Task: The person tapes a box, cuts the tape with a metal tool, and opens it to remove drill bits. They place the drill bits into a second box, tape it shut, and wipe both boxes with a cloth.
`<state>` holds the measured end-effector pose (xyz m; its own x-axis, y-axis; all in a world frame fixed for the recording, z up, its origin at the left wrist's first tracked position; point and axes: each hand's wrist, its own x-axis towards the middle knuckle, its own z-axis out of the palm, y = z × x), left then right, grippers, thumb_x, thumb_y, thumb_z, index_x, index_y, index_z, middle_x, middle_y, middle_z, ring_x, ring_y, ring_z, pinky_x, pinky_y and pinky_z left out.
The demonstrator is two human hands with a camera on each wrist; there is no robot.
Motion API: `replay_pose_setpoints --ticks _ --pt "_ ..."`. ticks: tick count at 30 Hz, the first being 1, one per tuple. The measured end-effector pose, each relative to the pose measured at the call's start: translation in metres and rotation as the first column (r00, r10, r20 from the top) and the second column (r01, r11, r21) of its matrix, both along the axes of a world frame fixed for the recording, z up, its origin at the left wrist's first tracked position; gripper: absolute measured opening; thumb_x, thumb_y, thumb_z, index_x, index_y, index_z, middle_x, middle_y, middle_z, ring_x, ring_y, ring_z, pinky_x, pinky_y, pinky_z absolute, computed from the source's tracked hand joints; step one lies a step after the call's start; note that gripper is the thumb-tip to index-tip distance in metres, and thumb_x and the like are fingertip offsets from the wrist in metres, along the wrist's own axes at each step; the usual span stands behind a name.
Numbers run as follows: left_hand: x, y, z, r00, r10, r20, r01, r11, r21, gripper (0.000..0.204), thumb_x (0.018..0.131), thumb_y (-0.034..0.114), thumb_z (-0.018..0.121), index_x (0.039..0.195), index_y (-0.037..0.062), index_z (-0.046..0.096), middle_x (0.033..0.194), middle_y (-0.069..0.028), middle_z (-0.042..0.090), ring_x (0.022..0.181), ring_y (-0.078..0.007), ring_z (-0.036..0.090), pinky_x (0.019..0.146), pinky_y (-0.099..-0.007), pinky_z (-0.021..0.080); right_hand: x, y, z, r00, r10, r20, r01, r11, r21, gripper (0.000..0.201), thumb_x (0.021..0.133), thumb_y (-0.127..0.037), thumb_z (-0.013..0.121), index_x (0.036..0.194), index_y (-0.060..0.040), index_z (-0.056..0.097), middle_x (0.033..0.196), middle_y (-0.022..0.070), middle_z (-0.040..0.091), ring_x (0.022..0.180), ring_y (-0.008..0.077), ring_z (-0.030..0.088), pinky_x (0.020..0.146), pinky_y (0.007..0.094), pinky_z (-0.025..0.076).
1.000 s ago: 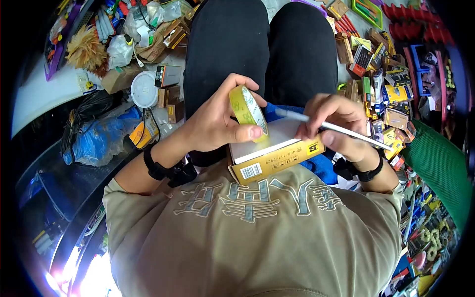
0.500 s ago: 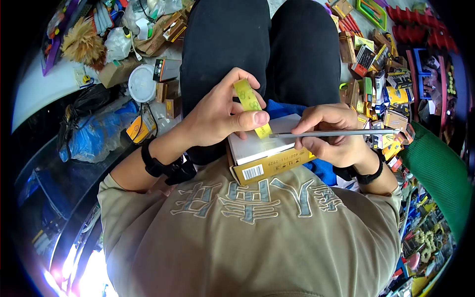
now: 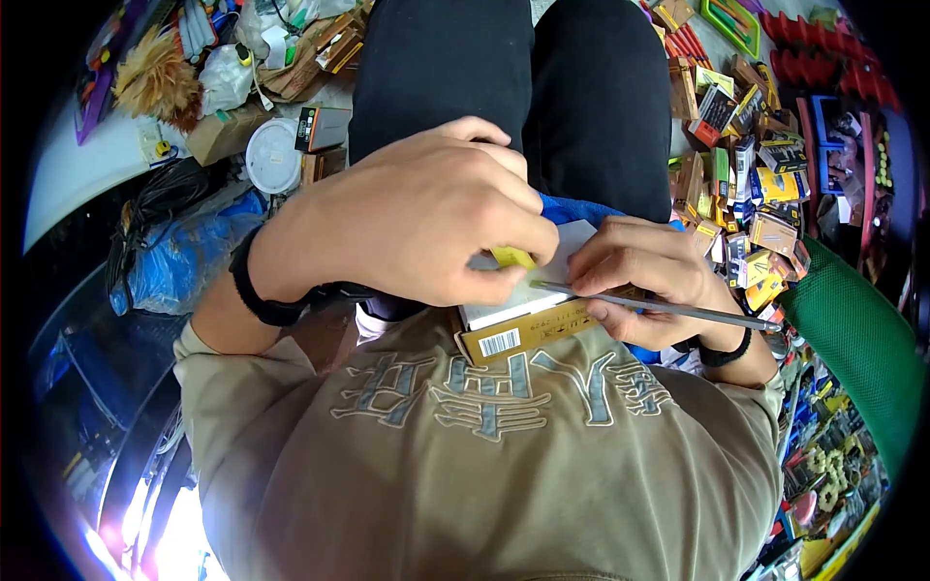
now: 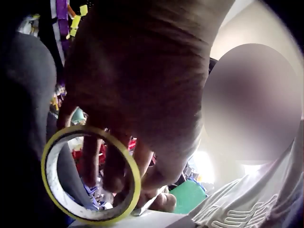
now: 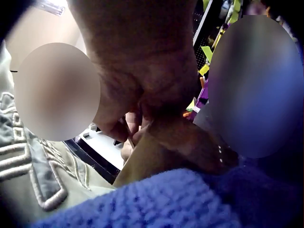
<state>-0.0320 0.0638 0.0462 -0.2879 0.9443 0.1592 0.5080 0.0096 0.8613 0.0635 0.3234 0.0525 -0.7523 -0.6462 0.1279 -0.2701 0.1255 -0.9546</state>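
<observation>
A roll of yellow tape (image 4: 134, 190) hangs under the left hand (image 3: 417, 218), whose fingers curl round it; in the head view only a bit of yellow tape (image 3: 513, 258) shows beneath that hand. The right hand (image 3: 654, 276) pinches a thin grey metal rod (image 3: 688, 311), its tip close to the left fingertips and its other end pointing right. Below both hands a cardboard box (image 3: 528, 334) with a white top (image 3: 573, 237) lies on the lap. In the right wrist view, the right hand (image 5: 142, 80) partly hides the rod and the left fingertips.
Blue cloth (image 3: 581, 210) lies beside the box on the lap. Many small boxes (image 3: 775, 232) and a green mesh (image 3: 852, 339) are on the right. To the left are a white round lid (image 3: 274, 156) and a blue plastic-wrapped bundle (image 3: 189, 261).
The left hand has turned over, back upward, now covering most of the tape. The rod's right end has swung toward the body, and its tip is near the left fingers.
</observation>
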Motion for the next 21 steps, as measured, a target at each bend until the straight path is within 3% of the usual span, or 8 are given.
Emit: replay_pose_setpoints --ticks 2,3,4,6,7,14,16,21 --pt "-0.006 0.006 0.018 0.959 -0.216 -0.184 0.149 0.935 -0.323 0.010 0.081 0.017 0.076 0.088 0.0104 0.073 0.075 -0.0069 0.070 0.082 -0.0261 0.071 0.106 -0.0524 0.045 0.000 0.001 0.003 1.000 0.005 -0.012 -0.005 1.000 0.019 0.014 0.082 0.003 0.072 0.096 0.0029 0.069 0.094 0.0160 0.069 0.083 0.0330 0.070 0.074 0.0409 0.056" --pt "-0.009 0.008 0.022 0.938 -0.259 -0.231 0.177 0.929 -0.325 0.013 0.081 0.021 0.075 0.090 0.0115 0.074 0.063 -0.0077 0.065 0.068 -0.0281 0.069 0.092 -0.0481 0.053 0.000 0.000 0.004 1.000 0.002 -0.013 -0.002 1.000 0.019 0.014 0.082 0.003 0.072 0.096 0.0029 0.069 0.094 0.0160 0.069 0.083 0.0330 0.070 0.074 0.0409 0.056" --pt "-0.009 0.011 0.027 0.936 -0.264 -0.231 0.182 0.928 -0.326 0.013 0.081 0.021 0.075 0.090 0.0115 0.074 0.063 -0.0077 0.065 0.068 -0.0281 0.069 0.092 -0.0481 0.053 0.000 -0.001 0.005 1.000 0.011 -0.021 -0.010 1.000 0.018 0.014 0.082 0.003 0.072 0.095 0.0033 0.068 0.095 0.0161 0.069 0.083 0.0336 0.070 0.074 0.0412 0.057" --pt "-0.008 0.019 0.036 0.924 -0.322 -0.205 0.190 0.854 -0.485 0.013 0.081 0.022 0.074 0.090 0.0117 0.074 0.059 -0.0087 0.063 0.060 -0.0316 0.067 0.070 -0.0437 0.057 0.000 -0.003 0.007 1.000 0.009 -0.029 -0.009 1.000 0.016 0.014 0.081 0.004 0.072 0.095 0.0036 0.068 0.095 0.0161 0.070 0.083 0.0342 0.070 0.074 0.0415 0.057" --pt "-0.006 0.023 0.041 0.917 -0.349 -0.194 0.199 0.820 -0.536 0.015 0.082 0.024 0.073 0.091 0.0113 0.074 0.059 -0.0094 0.063 0.058 -0.0328 0.067 0.056 -0.0430 0.054 0.000 -0.003 0.009 0.999 0.014 -0.044 -0.013 0.999 0.030 0.014 0.082 0.003 0.072 0.095 0.0039 0.068 0.094 0.0158 0.070 0.083 0.0342 0.070 0.074 0.0416 0.057" --pt "0.001 0.033 0.042 0.925 -0.365 -0.108 0.222 0.747 -0.626 0.016 0.083 0.023 0.071 0.092 0.0112 0.076 0.077 -0.0104 0.069 0.066 -0.0320 0.070 0.060 -0.0447 0.056 0.005 -0.004 0.007 0.987 0.028 -0.159 -0.020 0.999 0.047 0.022 0.072 0.001 0.075 0.093 0.0029 0.068 0.095 0.0141 0.067 0.079 0.0326 0.067 0.070 0.0403 0.058" --pt "0.005 0.028 0.036 0.958 -0.254 -0.135 0.140 0.822 -0.553 0.011 0.084 0.021 0.071 0.089 0.0115 0.074 0.088 -0.0092 0.068 0.068 -0.0310 0.069 0.061 -0.0437 0.055 0.007 -0.004 0.007 0.983 0.023 -0.183 -0.012 0.998 0.065 0.021 0.072 0.000 0.075 0.091 0.0020 0.067 0.093 0.0131 0.066 0.077 0.0307 0.065 0.067 0.0394 0.057" --pt "0.012 0.021 0.038 0.993 -0.108 -0.036 0.071 0.831 -0.552 0.008 0.083 0.016 0.074 0.083 0.0099 0.070 0.089 -0.0072 0.063 0.065 -0.0304 0.066 0.060 -0.0433 0.052 0.010 -0.004 0.005 0.972 0.018 -0.235 0.002 0.996 0.085 0.021 0.072 -0.006 0.078 0.087 0.0003 0.065 0.091 0.0116 0.063 0.077 0.0283 0.064 0.064 0.0381 0.055"
